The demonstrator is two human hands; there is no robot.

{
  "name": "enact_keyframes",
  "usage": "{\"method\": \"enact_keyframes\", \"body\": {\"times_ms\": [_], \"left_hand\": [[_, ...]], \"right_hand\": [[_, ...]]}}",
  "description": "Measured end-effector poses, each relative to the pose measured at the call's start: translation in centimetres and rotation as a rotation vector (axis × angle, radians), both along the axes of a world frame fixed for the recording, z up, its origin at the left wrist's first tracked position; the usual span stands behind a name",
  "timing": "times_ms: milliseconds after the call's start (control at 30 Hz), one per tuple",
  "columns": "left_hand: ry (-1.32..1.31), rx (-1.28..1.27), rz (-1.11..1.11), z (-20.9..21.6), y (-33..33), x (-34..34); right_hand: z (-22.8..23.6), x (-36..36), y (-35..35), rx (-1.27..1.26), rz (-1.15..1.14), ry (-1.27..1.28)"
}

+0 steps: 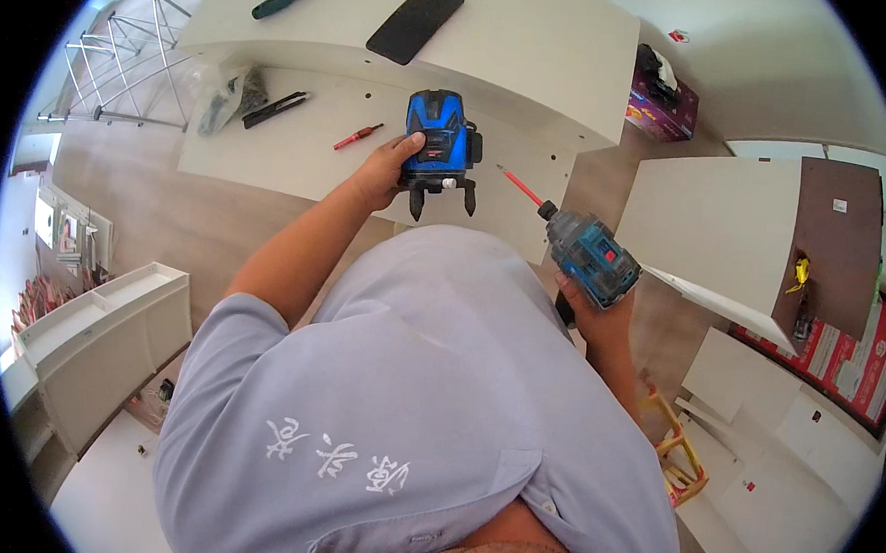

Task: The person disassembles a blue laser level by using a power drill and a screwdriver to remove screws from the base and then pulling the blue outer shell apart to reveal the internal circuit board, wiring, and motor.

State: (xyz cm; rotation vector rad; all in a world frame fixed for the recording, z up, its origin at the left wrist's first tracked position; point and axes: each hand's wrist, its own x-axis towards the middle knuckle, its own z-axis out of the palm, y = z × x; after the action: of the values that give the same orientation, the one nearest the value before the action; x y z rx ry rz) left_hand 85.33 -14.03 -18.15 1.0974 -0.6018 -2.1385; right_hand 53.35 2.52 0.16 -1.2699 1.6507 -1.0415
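My left hand (pixel 380 173) is closed round the side of a blue and black laser level (pixel 438 136), which has short black legs and is held above a white cabinet panel (pixel 299 149). In my right hand (pixel 602 310) is a teal and black cordless drill (pixel 592 254). Its long red-shafted bit (pixel 523 188) points up and left toward the laser level, apart from it. My fingers wrap the drill's handle, which is mostly hidden. A small red screwdriver bit (pixel 358 137) lies on the panel left of the laser level.
On the upper white board lie a black phone (pixel 414 23) and a green-handled screwdriver (pixel 284 1). A black utility knife (pixel 276 110) and a plastic bag (pixel 230 100) rest on the lower panel. White cabinets stand left (pixel 109 349) and right (pixel 712 215); a yellow stool (pixel 682 454) is lower right.
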Motion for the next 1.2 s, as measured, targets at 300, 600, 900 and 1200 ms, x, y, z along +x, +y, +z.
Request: {"method": "enact_keyframes", "body": {"times_ms": [300,600,900,1200], "left_hand": [[-0.162,0.007,-0.077,-3.0,-1.6,-0.3],[-0.262,-0.023,-0.045,-2.0,-1.0,0.0],[-0.526,-0.102,0.079,0.4,-0.8,1.3],[-0.752,-0.152,0.008,-0.8,-1.5,3.1]], "right_hand": [[-2.2,-1.0,0.4,0.063,-0.045,-0.110],[-4.9,-1.4,-6.0,0.066,-0.061,-0.501],[-8.3,-1.4,-9.1,0.095,-0.099,-0.663],[-8.8,-1.3,-8.8,0.122,-0.039,-0.669]]}}
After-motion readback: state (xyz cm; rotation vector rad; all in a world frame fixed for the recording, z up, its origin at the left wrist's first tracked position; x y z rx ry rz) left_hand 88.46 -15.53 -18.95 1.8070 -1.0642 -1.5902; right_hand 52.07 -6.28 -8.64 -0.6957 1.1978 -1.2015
